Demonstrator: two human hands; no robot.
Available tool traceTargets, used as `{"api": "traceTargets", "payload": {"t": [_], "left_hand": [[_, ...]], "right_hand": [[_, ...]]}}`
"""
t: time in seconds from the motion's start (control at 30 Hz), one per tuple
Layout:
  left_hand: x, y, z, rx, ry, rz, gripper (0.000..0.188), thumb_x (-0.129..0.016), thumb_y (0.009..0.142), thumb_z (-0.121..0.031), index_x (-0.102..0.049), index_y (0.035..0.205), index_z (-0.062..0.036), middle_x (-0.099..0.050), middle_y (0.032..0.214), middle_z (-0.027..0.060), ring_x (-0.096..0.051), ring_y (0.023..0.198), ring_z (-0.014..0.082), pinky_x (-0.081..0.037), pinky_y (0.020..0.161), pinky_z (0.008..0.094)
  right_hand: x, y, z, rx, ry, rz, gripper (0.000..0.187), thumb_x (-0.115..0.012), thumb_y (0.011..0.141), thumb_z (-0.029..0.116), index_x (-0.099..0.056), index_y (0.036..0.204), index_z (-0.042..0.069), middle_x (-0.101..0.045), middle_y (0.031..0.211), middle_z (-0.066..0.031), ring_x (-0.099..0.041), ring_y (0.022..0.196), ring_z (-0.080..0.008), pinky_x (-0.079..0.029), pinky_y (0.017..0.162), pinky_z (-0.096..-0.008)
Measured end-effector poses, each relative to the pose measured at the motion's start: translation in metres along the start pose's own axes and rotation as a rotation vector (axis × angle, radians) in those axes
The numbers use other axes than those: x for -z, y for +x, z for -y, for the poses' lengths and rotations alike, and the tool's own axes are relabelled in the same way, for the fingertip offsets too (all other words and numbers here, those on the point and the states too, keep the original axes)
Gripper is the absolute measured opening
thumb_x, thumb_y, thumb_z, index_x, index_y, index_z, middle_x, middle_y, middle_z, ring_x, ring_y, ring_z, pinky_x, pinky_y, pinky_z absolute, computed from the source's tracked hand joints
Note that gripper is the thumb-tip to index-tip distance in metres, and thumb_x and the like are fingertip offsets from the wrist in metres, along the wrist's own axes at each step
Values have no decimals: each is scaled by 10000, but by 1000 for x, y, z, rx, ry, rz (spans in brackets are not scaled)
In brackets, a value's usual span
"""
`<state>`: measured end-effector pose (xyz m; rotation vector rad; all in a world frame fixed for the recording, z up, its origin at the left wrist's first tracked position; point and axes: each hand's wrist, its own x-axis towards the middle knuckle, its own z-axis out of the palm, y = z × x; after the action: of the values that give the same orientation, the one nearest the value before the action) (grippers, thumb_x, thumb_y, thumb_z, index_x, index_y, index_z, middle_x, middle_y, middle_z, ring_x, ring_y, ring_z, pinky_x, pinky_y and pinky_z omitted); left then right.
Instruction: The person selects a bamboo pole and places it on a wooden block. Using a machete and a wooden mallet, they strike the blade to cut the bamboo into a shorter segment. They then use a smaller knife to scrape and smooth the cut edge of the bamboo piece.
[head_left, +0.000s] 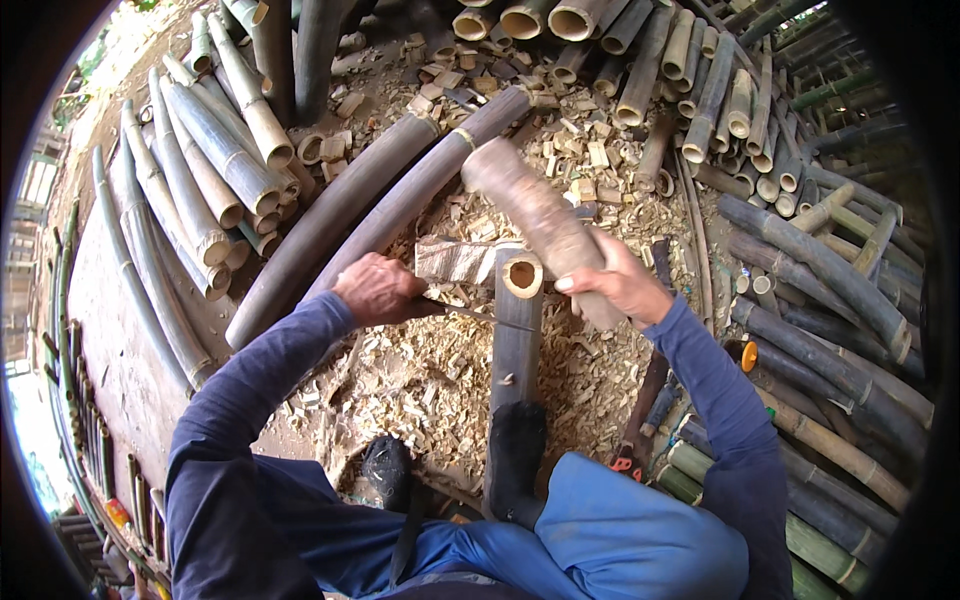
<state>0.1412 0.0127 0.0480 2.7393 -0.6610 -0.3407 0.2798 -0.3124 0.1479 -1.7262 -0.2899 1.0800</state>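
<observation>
While the left hand (380, 290) grips a knife (472, 312), the right (622, 283) holds a club (530, 200) clear of the bamboo's rim (523, 293).

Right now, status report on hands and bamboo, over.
Left hand gripping knife, blade over bamboo pole. Right hand holding wooden club. Wood chips around pole.

Left forearm (262, 385) slants between one and two o'clock, left hand (380, 290) fisted; right forearm (705, 355) (likewise sleeved) toward eleven, right hand (625, 285) curled

Bright daylight (30, 430) borders the brown floor (115, 390).
</observation>
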Motion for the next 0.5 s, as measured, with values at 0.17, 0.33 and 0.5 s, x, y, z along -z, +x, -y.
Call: {"api": "traceTargets", "payload": {"t": [0.17, 0.33, 0.5], "left_hand": [[6, 34, -8, 243, -135, -55, 620, -564, 984, -619, -748, 766, -69, -613, 554, 138, -614, 489, 316, -505, 514, 453], [13, 55, -6, 316, -60, -9, 678, -560, 951, -683, -754, 781, -56, -645, 601, 169, -669, 570, 348, -540, 594, 479], [10, 63, -8, 363, -106, 65, 704, -570, 937, -697, -752, 799, -31, -656, 618, 181, -685, 606, 361, -555, 644, 484]], "right_hand": [[19, -24, -9, -9, 8, -84, 750, -793, 780, 182, -441, 1385, -86, -634, 1168, -158, -679, 940, -200, -588, 836, -333], [21, -40, -42, 213, -341, -316, 820, -815, 813, 339, -400, 1384, -79, -619, 1239, -211, -668, 1098, -288, -554, 960, -405], [13, -58, -91, 81, -522, -404, 798, -771, 843, 405, -402, 1377, -59, -618, 1231, -250, -665, 1085, -338, -553, 927, -425]]}}
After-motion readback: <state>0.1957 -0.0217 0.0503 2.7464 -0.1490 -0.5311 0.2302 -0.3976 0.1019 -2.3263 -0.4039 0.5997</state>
